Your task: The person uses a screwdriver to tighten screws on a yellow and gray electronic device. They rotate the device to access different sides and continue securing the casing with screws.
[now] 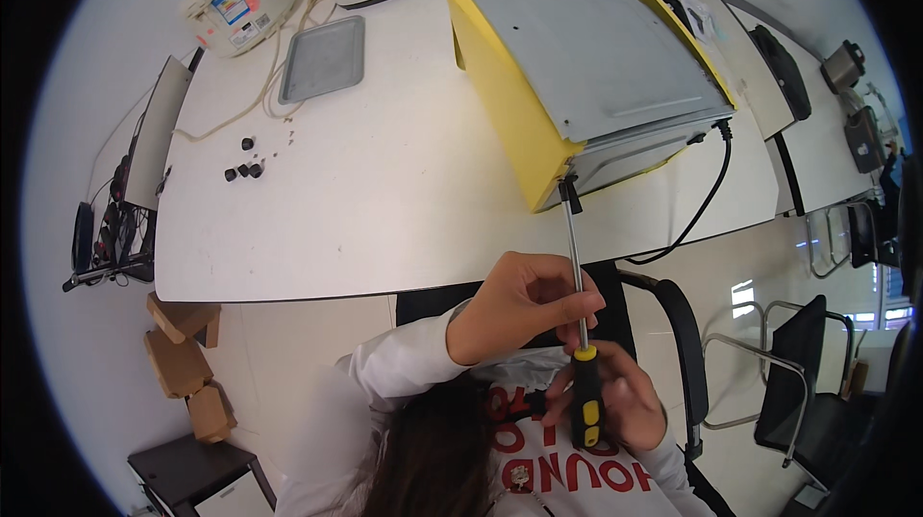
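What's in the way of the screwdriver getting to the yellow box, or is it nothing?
Nothing visible blocks the screwdriver between the left hand on its shaft and the near corner of the yellow box. A small black part sits close by its tip; I can't tell whether they touch.

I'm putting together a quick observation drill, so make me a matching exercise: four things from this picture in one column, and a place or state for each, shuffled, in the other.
Things:
1. Screwdriver
2. Grey tray
3. Small black pieces
4. Black cord

Places and states:
A. Loosely grouped on the table's left side
B. Curving away from the yellow-sided unit
C. Shaft pinched by the left hand
D. Lying flat, rectangular with rounded corners

Pairs: 1-C, 2-D, 3-A, 4-B
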`<state>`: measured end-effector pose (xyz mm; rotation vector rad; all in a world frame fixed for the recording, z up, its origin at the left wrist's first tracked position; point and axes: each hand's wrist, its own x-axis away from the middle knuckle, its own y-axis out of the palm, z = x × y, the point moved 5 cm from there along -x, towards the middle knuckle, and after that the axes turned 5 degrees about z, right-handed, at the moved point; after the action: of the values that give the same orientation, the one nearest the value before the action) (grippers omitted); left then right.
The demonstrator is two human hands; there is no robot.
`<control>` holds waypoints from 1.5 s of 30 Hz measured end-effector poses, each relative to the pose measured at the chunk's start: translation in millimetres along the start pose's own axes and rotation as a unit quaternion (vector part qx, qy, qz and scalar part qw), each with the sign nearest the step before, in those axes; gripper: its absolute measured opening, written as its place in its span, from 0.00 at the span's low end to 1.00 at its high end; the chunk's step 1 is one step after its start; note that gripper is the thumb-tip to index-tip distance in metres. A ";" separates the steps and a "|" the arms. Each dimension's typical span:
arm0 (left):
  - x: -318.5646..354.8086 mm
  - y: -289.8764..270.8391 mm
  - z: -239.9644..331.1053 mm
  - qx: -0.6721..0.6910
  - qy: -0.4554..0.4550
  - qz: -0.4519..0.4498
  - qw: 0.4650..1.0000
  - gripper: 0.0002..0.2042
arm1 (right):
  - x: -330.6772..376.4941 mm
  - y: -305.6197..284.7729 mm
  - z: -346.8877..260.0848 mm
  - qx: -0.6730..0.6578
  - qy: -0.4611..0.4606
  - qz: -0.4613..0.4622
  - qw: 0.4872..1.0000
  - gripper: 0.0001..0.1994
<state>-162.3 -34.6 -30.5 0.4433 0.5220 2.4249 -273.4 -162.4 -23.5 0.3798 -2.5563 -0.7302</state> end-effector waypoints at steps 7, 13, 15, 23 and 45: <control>6.4 -2.6 4.2 0.049 0.014 -0.011 0.999 0.12 | 2.8 -3.8 4.2 -0.043 0.021 -0.231 0.972 0.35; 6.9 -3.7 2.8 0.066 0.033 -0.002 0.997 0.12 | 2.0 -4.7 5.3 -0.056 0.106 -0.176 0.977 0.38; 7.5 -3.6 3.4 0.067 0.042 0.010 0.997 0.12 | 1.2 -8.3 6.5 -0.033 0.073 -0.143 0.986 0.40; 8.3 -4.9 2.6 0.072 0.108 0.066 0.989 0.12 | -0.1 -10.7 13.5 0.123 -0.016 0.026 0.992 0.46; 16.2 -18.9 10.6 0.074 0.073 0.078 0.992 0.12 | -13.2 9.3 16.3 0.061 0.053 -0.121 0.989 0.42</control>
<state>-160.7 -7.8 -27.1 0.3820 0.7611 2.5918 -271.3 -142.8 -35.3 0.7592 -2.4864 -0.6210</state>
